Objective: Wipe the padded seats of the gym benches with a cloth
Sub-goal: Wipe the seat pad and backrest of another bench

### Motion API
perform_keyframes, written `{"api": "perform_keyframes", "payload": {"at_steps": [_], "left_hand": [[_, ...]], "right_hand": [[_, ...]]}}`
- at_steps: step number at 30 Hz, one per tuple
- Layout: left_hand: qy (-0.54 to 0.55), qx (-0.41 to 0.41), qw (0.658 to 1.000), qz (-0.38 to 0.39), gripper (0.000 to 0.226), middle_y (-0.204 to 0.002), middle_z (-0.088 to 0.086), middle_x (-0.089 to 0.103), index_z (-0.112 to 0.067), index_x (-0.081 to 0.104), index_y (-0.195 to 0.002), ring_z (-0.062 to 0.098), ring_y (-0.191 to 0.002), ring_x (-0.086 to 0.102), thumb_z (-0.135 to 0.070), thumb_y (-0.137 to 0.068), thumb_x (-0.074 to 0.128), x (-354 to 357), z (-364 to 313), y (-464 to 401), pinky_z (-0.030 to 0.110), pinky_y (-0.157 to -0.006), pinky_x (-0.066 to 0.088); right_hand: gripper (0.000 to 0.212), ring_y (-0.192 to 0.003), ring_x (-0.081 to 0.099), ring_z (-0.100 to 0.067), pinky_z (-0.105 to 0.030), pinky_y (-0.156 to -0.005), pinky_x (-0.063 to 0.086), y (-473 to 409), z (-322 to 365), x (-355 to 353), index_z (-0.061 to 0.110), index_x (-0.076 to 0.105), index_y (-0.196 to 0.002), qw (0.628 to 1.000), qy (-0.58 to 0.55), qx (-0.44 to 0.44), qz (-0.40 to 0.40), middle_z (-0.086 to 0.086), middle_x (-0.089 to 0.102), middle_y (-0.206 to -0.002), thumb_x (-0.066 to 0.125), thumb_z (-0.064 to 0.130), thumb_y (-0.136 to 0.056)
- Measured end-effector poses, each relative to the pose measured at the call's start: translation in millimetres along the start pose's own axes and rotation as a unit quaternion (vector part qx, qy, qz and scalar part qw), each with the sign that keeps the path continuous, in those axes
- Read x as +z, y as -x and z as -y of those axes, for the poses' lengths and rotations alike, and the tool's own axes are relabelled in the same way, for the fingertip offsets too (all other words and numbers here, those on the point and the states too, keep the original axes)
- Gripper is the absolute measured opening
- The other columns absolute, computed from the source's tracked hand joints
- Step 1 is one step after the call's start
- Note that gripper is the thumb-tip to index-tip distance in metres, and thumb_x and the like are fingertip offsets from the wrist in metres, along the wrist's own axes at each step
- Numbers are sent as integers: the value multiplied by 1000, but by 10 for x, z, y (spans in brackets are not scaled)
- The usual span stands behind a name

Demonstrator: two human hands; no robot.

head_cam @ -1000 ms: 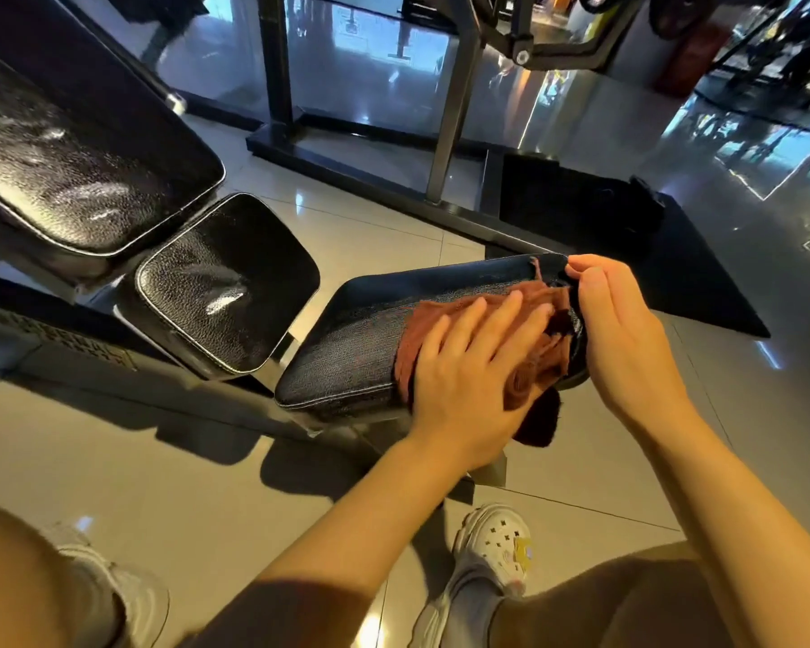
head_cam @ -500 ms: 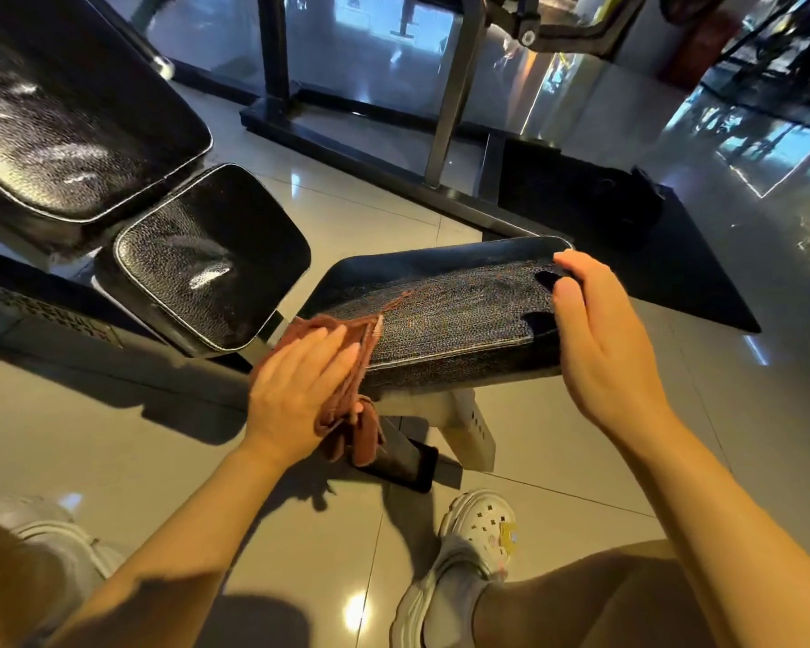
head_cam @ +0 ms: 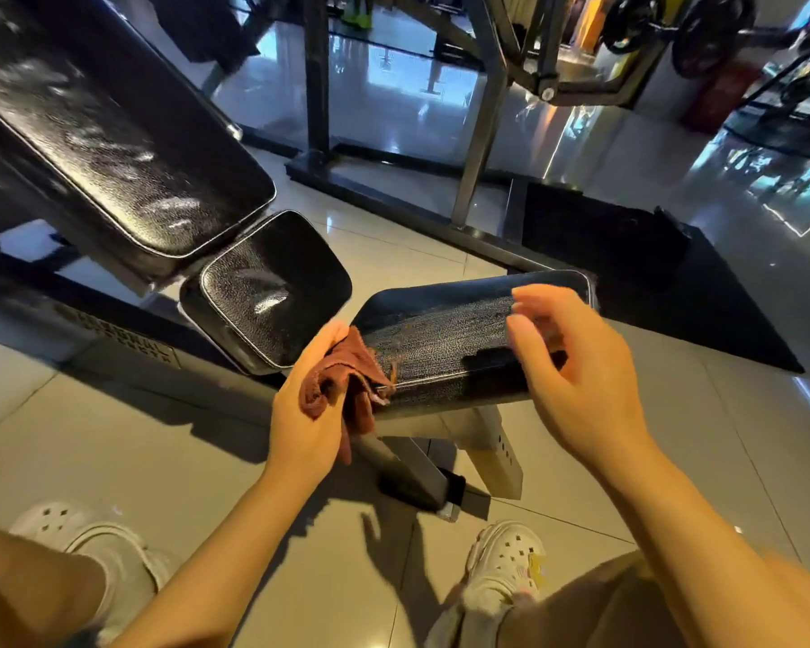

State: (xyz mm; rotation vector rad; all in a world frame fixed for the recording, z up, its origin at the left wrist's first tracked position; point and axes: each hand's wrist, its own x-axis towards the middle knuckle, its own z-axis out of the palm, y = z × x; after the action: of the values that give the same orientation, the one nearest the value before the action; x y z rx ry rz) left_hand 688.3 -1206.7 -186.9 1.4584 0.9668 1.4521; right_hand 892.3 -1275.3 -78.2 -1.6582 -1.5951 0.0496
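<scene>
The left hand (head_cam: 307, 413) has its fingers bunched round the cloth (head_cam: 347, 383) at the near-left corner of the seat (head_cam: 454, 339). The right hand (head_cam: 576, 367) hovers over the seat's right part, fingers loose and empty. The cloth hangs half off the edge; it could slip down onto the post (head_cam: 412, 465) beneath. Left of the seat, a smaller pad (head_cam: 272, 292) and backrest (head_cam: 113, 133) crowd close.

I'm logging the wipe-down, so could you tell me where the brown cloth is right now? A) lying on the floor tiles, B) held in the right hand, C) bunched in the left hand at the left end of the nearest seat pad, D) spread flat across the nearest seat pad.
C: the brown cloth is bunched in the left hand at the left end of the nearest seat pad.
</scene>
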Motion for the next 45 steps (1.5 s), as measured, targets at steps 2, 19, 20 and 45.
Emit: {"api": "perform_keyframes", "payload": {"at_steps": [2,19,20,45], "left_hand": [[39,17,999,6,44,-132,-15,58,-37,50,-129,3,-127,50,-19,-89,55,-28,-145,49,20,-109,36],[-348,453,793,210,36,-148,-11,38,-31,46,-136,3,-138,35,-30,-101,53,-816,-743,-29,28,-112,35],[-361,486,772,196,37,-146,-4,40,-26,47,-134,9,-135,40,-25,-99,57,-839,-729,-26,29,-110,38],[-311,123,930,152,25,-130,-17,48,-41,49,-121,6,-124,47,-42,-96,48,-1191,-359,107,33,-101,40]], "right_hand": [[13,-83,61,4,-11,-67,47,48,254,122,36,61,-98,994,-82,26,74,24,63,-82,49,40,-99],[30,-112,63,-34,-48,-99,50,-237,832,611,11,67,-119,782,-402,263,397,-19,66,-119,58,28,-95],[34,-111,64,-34,-45,-96,52,-242,832,662,8,66,-119,766,-409,279,409,-18,67,-119,57,31,-95],[42,-82,64,-9,-21,-78,52,-339,1048,721,17,64,-106,832,-513,55,207,3,68,-90,64,-14,-78]]}}
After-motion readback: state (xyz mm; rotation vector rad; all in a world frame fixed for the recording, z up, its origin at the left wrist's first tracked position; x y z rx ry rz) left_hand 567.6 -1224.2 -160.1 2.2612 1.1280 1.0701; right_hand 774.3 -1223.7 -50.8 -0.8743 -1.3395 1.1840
